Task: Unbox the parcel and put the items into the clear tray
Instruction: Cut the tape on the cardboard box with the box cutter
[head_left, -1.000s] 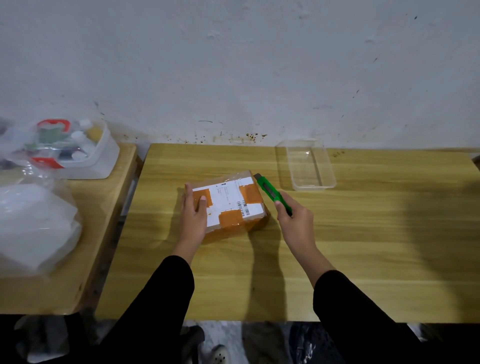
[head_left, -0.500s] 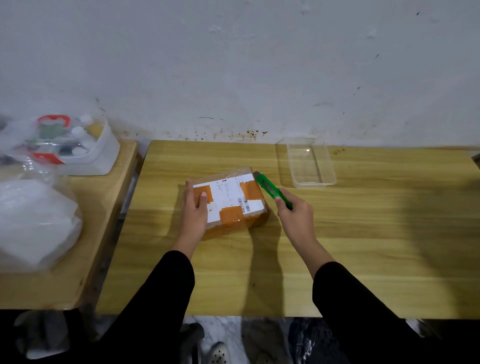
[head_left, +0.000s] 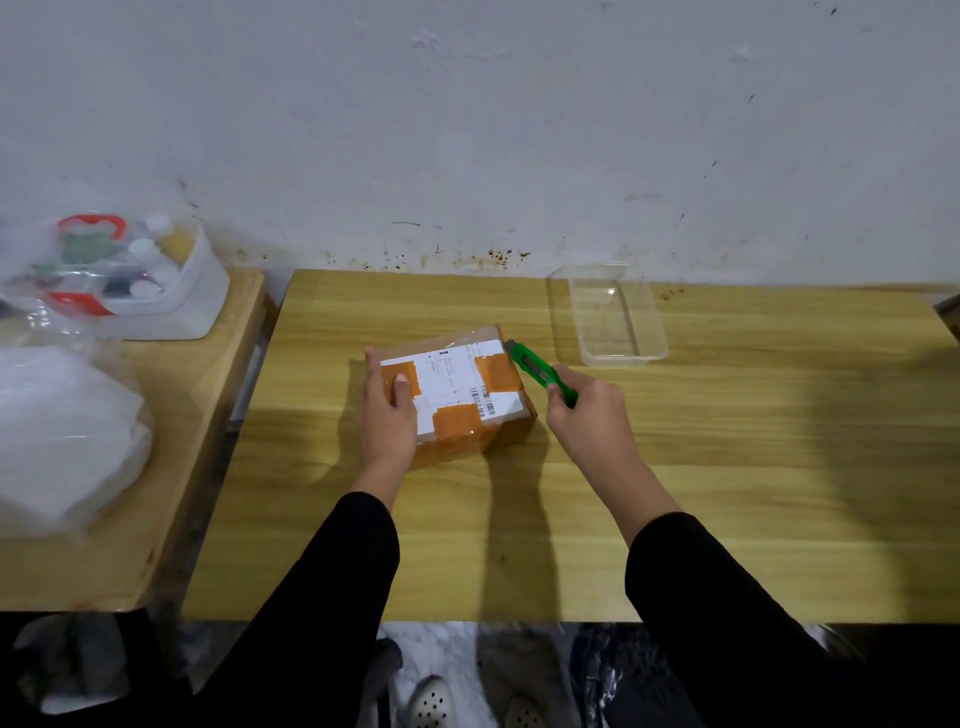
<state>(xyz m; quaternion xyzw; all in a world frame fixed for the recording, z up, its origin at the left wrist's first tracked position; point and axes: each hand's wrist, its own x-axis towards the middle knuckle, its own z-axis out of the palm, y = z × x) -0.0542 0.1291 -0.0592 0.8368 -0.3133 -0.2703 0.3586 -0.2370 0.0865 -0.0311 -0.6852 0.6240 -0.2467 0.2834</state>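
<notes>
A brown cardboard parcel (head_left: 457, 387) with a white label and orange tape lies on the wooden table (head_left: 727, 467). My left hand (head_left: 387, 413) lies flat on the parcel's left side, holding it down. My right hand (head_left: 589, 415) grips a green utility knife (head_left: 537, 370), whose tip rests at the parcel's far right corner. The clear tray (head_left: 615, 317) stands empty behind and to the right of the parcel, near the wall.
A second wooden table (head_left: 171, 441) adjoins on the left. It carries a white bin (head_left: 161, 291) of small items under clear plastic and a bulky white plastic bag (head_left: 62, 431). The wall runs along the back edge. Shoes show on the floor below.
The knife tip has stayed at the parcel's far right corner, and my right hand has edged slightly along that side. My left hand keeps pressing the parcel.
</notes>
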